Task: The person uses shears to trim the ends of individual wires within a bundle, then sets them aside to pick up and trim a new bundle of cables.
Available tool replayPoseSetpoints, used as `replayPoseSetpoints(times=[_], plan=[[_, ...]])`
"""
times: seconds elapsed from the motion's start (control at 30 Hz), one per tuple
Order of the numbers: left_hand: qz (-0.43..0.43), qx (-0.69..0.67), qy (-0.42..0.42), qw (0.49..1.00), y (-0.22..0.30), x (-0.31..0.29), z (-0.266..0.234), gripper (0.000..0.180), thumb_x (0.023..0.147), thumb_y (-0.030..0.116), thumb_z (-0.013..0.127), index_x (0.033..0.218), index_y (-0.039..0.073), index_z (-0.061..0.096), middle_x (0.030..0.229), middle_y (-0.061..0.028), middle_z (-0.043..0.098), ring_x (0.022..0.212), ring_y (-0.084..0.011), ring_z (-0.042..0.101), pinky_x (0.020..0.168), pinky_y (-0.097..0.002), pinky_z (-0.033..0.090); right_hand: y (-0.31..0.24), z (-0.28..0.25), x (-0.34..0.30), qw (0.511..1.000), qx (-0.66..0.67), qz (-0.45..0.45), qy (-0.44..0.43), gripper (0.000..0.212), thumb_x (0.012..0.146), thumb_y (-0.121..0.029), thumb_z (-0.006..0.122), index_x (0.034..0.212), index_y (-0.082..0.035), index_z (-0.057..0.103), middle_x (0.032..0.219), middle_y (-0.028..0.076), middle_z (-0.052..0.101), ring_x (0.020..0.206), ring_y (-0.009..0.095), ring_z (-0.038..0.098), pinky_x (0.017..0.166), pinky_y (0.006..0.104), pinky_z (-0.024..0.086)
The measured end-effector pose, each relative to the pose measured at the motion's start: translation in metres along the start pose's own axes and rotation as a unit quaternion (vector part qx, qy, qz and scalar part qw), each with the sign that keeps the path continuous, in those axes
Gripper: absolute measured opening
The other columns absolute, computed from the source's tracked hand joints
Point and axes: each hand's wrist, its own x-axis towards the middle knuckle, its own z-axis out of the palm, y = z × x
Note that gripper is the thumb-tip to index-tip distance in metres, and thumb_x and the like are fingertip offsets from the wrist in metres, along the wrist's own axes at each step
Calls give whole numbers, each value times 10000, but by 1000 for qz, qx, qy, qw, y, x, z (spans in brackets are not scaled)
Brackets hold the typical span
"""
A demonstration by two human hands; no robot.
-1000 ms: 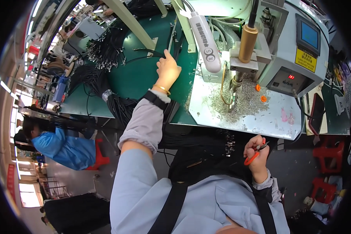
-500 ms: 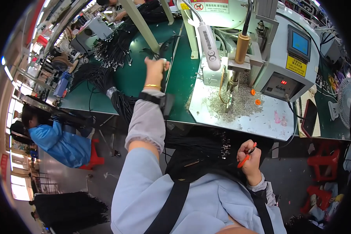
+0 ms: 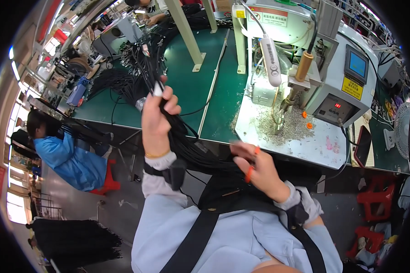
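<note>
Black cables (image 3: 177, 132), thin and glossy, run in a loose bundle from my raised left hand (image 3: 156, 119) down to my lap in front of the green table (image 3: 187, 86). My left hand is closed around the bundle. My right hand (image 3: 255, 166) grips orange-handled snips (image 3: 251, 164), touching the cables' lower end.
</note>
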Motion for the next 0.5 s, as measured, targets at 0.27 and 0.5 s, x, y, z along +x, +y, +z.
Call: replayPoseSetpoints(times=[0.27,0.5], plan=[[144,133,73,978,-37,-38,34,271,894,124,417,1153,46,422,766,-23,509,654,-131,500,584,-274,438,10,87,101,996,86,-26,13,408,795,-95,602,1150,18,436,1014,155,561,903,202,568,745,258,435],[215,146,9,966,42,-6,12,290,882,85,435,1163,16,414,848,-110,584,762,-189,586,672,-339,488,42,101,79,999,36,-23,-6,284,819,-117,574,1039,29,469,769,94,589,641,150,565,596,247,442]])
